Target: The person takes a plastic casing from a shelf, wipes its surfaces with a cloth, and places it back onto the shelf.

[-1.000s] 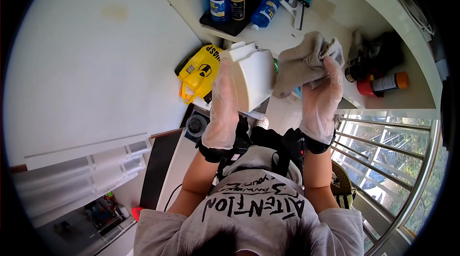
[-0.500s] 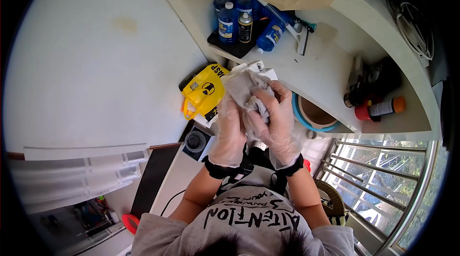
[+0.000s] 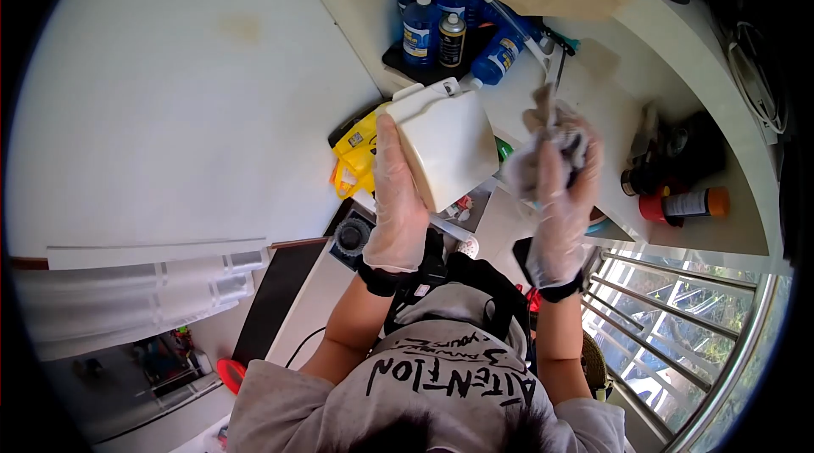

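Observation:
A white plastic box-like piece (image 3: 449, 144) is held up in front of me, tilted. My left hand (image 3: 397, 194), in a clear glove, grips its left side with the palm and fingers along the edge. To the right of the piece, apart from it, my right hand (image 3: 561, 207), gloved too, is closed on a crumpled grey cloth (image 3: 534, 165). The cloth and fingertips are blurred by motion. A yellow bag (image 3: 356, 152) lies behind my left hand, partly covered.
Blue bottles (image 3: 420, 32) and a spray can (image 3: 452, 39) stand on the shelf at the top, near a squeegee (image 3: 543, 55). An orange-capped can (image 3: 699, 202) lies at the right. Window bars (image 3: 661, 305) are at lower right; a white panel (image 3: 186, 114) fills the left.
The cloth was over the white piece between both hands half a second ago. My right hand has since carried it off to the right, uncovering the piece in my left hand.

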Tool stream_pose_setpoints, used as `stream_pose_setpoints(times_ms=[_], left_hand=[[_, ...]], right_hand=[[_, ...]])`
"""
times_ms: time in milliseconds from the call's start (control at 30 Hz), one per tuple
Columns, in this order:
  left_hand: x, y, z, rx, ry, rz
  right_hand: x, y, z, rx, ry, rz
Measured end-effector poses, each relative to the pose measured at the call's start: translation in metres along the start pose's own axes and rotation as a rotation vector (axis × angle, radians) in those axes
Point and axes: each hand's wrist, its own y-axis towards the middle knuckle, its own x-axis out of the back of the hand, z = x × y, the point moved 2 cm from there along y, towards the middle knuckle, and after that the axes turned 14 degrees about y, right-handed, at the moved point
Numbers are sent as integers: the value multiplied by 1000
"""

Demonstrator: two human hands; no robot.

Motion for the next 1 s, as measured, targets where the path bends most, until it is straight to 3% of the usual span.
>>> stream_pose_setpoints(times_ms=[67, 133, 200, 267, 300, 333, 367, 400, 467, 533, 567, 600, 633, 700, 800, 833, 933, 1000], left_hand=[[-7, 0, 8, -50, -116, 129], [-12, -6, 1, -102, -37, 116], [-14, -5, -14, -76, -186, 204], [-8, 2, -23, -124, -140, -83], [-2, 4, -29, -122, -199, -54], [3, 4, -34, -123, -261, -23], [2, 3, -35, -126, -264, -30], [-1, 3, -37, -195, -215, -41], [-5, 4, -35, -265, -169, -71], [-10, 5, -27, -225, -149, -70], [-12, 6, -22, -213, -170, 19], [-17, 5, -18, -199, -170, 34], [-22, 2, -11, -171, -138, 83], [-28, -9, -5, -142, -113, 134], [-35, -26, -16, -283, -119, 366], [-36, -20, -17, -111, -161, 252], [-41, -14, -21, -141, -166, 150], [-39, -12, -16, -151, -140, 157]], right_hand=[[-26, -6, 9, 445, -581, 404], [-47, -19, 2, 467, -760, 565], [-37, -21, -9, 471, -771, 510], [-10, -19, -37, 421, -778, 391], [7, -13, -61, 393, -765, 303], [30, -9, -87, 203, -605, 295], [50, -13, -106, -205, -232, 50], [52, -7, -103, -199, -232, 61], [55, 3, -84, -91, 81, -168], [22, 5, -27, -112, 196, -179], [9, 5, -13, -77, 266, -82], [-3, -1, -8, 7, 245, 6], [-8, -3, 3, 345, -264, 227], [-40, -8, 21, 478, -704, 671], [-41, -12, 16, 472, -694, 613], [-38, -8, 14, 477, -689, 615], [-20, 3, 9, 408, -692, 389], [-13, 3, 15, 396, -667, 456]])
